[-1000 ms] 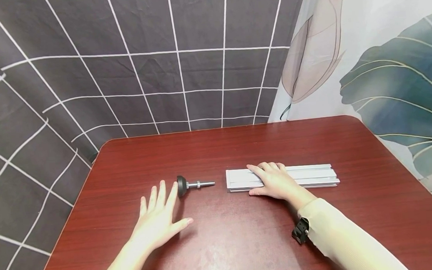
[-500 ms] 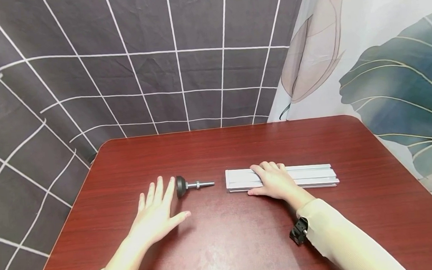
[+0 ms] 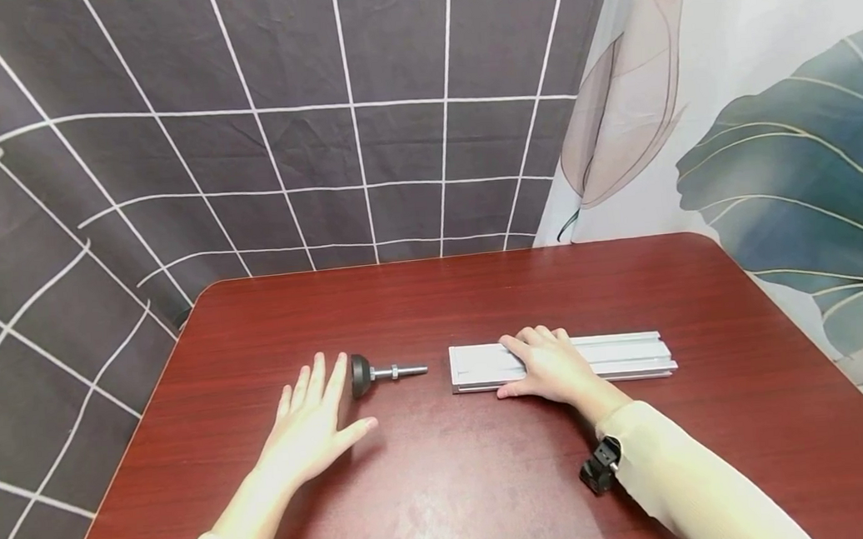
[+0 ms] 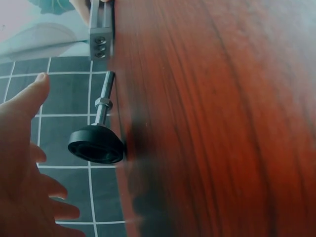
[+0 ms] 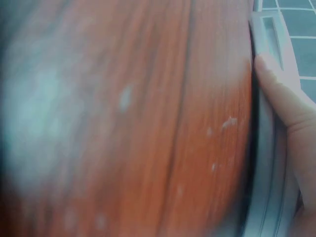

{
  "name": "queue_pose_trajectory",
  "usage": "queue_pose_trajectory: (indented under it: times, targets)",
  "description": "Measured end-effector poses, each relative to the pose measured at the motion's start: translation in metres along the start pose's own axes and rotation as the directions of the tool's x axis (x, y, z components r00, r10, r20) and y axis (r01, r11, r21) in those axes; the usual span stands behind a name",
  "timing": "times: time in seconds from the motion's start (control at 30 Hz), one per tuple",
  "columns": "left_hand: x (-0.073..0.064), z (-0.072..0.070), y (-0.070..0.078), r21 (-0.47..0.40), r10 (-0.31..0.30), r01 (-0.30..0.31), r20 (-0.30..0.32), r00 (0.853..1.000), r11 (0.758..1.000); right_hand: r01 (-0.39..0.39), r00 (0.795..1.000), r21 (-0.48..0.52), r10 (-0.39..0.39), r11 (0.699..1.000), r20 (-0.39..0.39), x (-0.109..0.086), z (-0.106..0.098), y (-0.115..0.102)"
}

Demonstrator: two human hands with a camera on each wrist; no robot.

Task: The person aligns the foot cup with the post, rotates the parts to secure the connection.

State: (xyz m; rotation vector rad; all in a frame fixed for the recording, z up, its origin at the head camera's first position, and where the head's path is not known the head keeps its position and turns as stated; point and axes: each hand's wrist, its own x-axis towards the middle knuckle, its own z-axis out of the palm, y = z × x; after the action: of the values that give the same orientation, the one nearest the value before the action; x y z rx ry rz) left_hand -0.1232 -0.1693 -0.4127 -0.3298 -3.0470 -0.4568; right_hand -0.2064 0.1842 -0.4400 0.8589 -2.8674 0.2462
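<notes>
A levelling foot (image 3: 361,376), with a round black base and a threaded steel stem carrying nuts, lies on its side on the table, stem toward the right. Just left of its base my left hand (image 3: 303,433) is held with straight, spread fingers, holding nothing. To the right, a silver aluminium profile (image 3: 626,358) lies flat with its grooves running lengthwise. My right hand (image 3: 555,369) grips it from above, thumb on the near side and fingers over the far side. The left wrist view shows screw heads in the profile's end face (image 4: 100,45), which faces the foot's stem.
Both things rest on a reddish-brown wood-grain table (image 3: 434,303) with rounded far corners. Behind it hangs a grey cloth with a white grid (image 3: 303,153), and at right a leaf-patterned curtain (image 3: 785,169). A black device (image 3: 601,465) sits on my right wrist.
My left hand has shifted slightly left and forward beside the foot's base. The right hand's fingers have slid a little to the right along the profile. Foot and profile look unmoved.
</notes>
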Motion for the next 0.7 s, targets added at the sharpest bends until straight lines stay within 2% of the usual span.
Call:
queue_pose_trajectory:
  times: [0.23, 0.4, 0.57, 0.7]
  targets:
    - [0.004, 0.000, 0.000, -0.008, 0.010, -0.010, -0.010, 1.000, 1.000, 0.050, 0.997, 0.023, -0.048, 0.999, -0.067, -0.003, -0.009, -0.002]
    - [0.007, -0.002, 0.000, -0.019, 0.013, -0.014, -0.026, 1.000, 1.000, 0.092, 0.993, 0.029, -0.090, 0.995, -0.081, -0.009, -0.014, -0.007]
    - [0.012, -0.003, 0.000, -0.059, 0.014, -0.017, -0.042, 0.999, 0.998, 0.124, 0.985, 0.048, -0.117, 0.991, -0.125, -0.013, -0.022, -0.011]
    - [0.017, -0.003, 0.001, -0.104, -0.004, 0.002, -0.022, 1.000, 0.995, 0.155, 0.973, 0.077, -0.138, 0.985, -0.186, -0.015, -0.031, -0.014]
